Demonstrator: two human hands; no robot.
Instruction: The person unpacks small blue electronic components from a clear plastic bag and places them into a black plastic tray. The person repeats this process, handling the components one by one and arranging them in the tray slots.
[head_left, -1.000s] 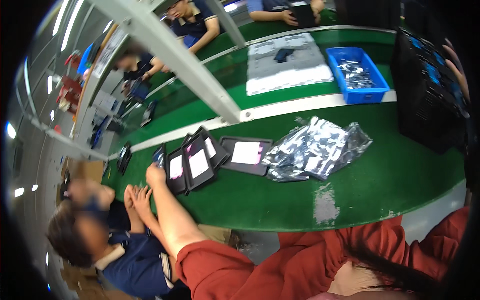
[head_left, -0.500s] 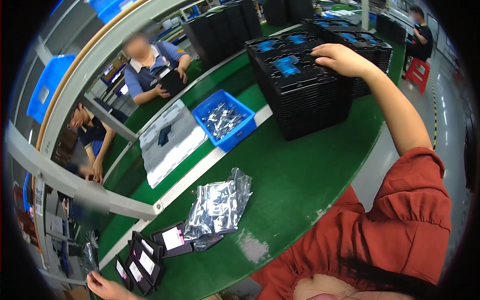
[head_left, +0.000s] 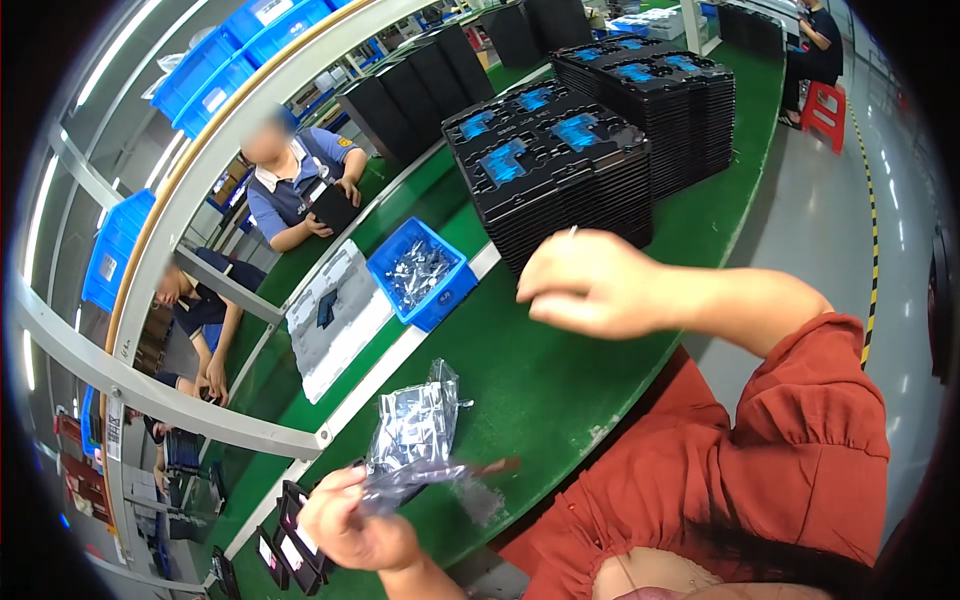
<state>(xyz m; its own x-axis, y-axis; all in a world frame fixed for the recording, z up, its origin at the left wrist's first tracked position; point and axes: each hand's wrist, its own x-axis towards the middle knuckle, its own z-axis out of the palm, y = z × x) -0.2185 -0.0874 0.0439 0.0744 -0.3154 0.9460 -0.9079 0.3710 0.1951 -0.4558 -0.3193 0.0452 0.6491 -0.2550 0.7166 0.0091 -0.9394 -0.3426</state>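
My left hand (head_left: 355,522), at the lower left, is closed on a clear plastic bag (head_left: 415,487), which stretches out to the right, smeared by motion. Behind it a pile of shiny clear bags (head_left: 412,425) lies on the green table. My right hand (head_left: 590,285) hovers in front of a tall stack of black trays (head_left: 570,205). Its fingers are curled together; whether they hold anything is hidden. Blue pieces (head_left: 502,162) sit in the pockets of the top tray. Beside my left hand stand several small black boxes (head_left: 290,545) with white and pink labels.
A blue bin (head_left: 425,312) of small bagged parts stands at the table's middle, next to a white foam tray (head_left: 330,350). A second stack of black trays (head_left: 690,140) stands behind the first. A grey frame post (head_left: 200,415) crosses the left. Co-workers sit across the table.
My right hand has left the top tray and come down toward me. My left hand has moved right and up, bringing the plastic bag over the table. The view has shifted.
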